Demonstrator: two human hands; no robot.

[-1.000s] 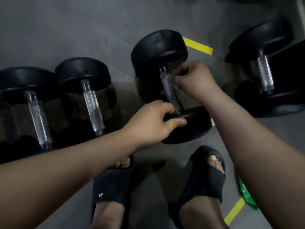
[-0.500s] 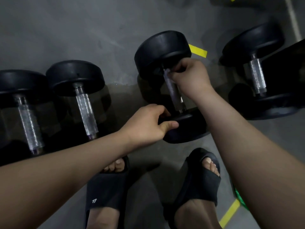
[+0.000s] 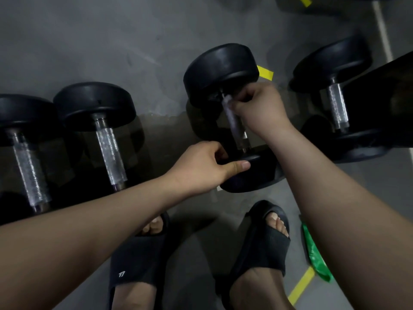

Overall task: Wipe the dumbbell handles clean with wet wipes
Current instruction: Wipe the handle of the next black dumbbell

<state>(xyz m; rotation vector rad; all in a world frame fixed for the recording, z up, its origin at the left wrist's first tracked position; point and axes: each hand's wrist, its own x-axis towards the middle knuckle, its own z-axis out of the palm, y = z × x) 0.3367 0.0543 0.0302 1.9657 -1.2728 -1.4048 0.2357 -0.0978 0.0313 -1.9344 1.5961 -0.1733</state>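
Upward along the knurled steel handle of the centre-frame black dumbbell my right hand has slid, fingers clamped on the white wet wipe; my left hand grips the near head; if that slips, it could roll onto my toes.

FREE: floor beyond far heads is left open; a floor gap is seen between held dumbbell and left neighbour | BLOCKED: near head is gripped by left hand; far handle end is covered by right hand pinching wipe; right side is closed by another dumbbell; near floor is taken by sandals and green packet
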